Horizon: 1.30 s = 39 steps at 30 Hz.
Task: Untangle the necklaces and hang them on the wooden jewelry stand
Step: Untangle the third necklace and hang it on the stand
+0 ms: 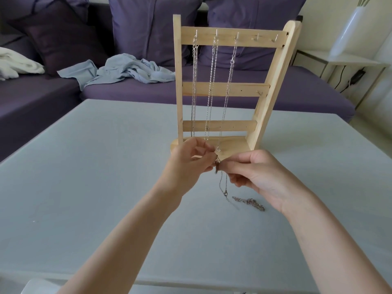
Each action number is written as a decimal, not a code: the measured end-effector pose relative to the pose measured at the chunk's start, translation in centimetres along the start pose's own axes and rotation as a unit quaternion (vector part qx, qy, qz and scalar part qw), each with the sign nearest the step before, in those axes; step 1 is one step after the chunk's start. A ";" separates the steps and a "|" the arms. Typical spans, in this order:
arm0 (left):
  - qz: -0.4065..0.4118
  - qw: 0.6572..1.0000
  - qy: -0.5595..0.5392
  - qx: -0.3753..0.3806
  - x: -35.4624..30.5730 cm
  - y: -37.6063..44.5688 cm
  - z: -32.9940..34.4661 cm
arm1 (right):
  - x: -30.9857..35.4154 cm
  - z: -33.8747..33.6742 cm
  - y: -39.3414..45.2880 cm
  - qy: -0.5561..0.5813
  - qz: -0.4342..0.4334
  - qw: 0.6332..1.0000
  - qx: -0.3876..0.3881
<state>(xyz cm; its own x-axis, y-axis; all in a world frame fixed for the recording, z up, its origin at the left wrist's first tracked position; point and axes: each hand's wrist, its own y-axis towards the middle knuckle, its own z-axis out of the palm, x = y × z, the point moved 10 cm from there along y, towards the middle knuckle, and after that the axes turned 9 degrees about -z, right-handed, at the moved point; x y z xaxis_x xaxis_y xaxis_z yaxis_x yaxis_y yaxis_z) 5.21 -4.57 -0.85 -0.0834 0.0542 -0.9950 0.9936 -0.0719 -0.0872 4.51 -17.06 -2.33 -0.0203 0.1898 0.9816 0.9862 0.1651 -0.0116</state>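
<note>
A wooden jewelry stand [273,81] stands upright on the grey table [84,166]. Three silver chains [212,81] hang from the three left hooks of its top bar; the two right hooks are bare. Just in front of the stand's base, my left hand [188,166] and my right hand [258,175] pinch a knotted dark chain [222,183] between their fingertips. Its loose end with a clasp dangles down to the table. The chain's other part lies in a small heap [250,202] on the table under my right hand.
Behind the table runs a purple sofa [127,92] with cushions, a crumpled light-blue cloth [127,71] and a white blanket [17,64]. At the far right, a white side table [352,60] carries a tall white vase [350,30].
</note>
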 end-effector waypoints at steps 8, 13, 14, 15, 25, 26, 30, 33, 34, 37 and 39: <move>0.000 1.000 0.003 -0.010 0.6 0.1 0.3 | -0.5 0.0 -0.2 -0.006 0.017 1.000 -0.005; 0.024 0.999 0.038 -0.013 0.1 0.0 0.6 | -0.8 0.6 -0.2 -0.007 0.028 0.999 0.015; 0.030 0.998 0.046 -0.012 0.0 0.0 0.7 | -0.9 0.7 -0.2 -0.004 0.032 0.999 0.021; 0.037 0.998 0.053 -0.012 -0.1 0.0 0.7 | -0.9 0.8 -0.2 0.003 0.037 0.999 0.024; 0.067 0.995 0.073 -0.011 -0.8 -0.1 0.6 | -1.3 -0.6 -0.2 0.113 0.063 0.990 -0.048; 0.065 0.995 0.070 -0.012 -0.8 0.0 0.5 | -1.3 -0.7 -0.2 0.122 0.065 0.989 -0.054; 0.065 0.995 0.073 -0.003 -0.8 -0.1 0.7 | -1.8 -0.5 -0.2 0.181 0.089 0.977 -0.067; 0.064 0.994 0.086 -0.009 -0.7 0.0 0.6 | -2.1 -0.1 -0.3 0.258 0.106 0.958 -0.069; 0.064 0.994 0.086 -0.011 -0.7 0.0 0.5 | -2.0 -0.1 -0.3 0.280 0.108 0.951 -0.068; 0.075 0.993 0.086 -0.016 -1.1 0.0 0.5 | -1.6 0.4 -0.4 0.333 0.105 0.935 -0.058; 0.082 0.992 0.090 -0.018 -1.3 -0.1 0.6 | -1.4 1.0 -0.5 0.367 0.103 0.923 -0.051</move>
<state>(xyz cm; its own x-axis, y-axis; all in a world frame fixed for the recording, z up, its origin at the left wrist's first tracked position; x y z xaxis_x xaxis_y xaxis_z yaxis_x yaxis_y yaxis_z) 5.12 -5.26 0.42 0.0924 0.2220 -0.9707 0.9949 -0.0600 0.0810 3.90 -16.48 -3.89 0.2491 -0.5053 0.8262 0.9679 0.0994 -0.2310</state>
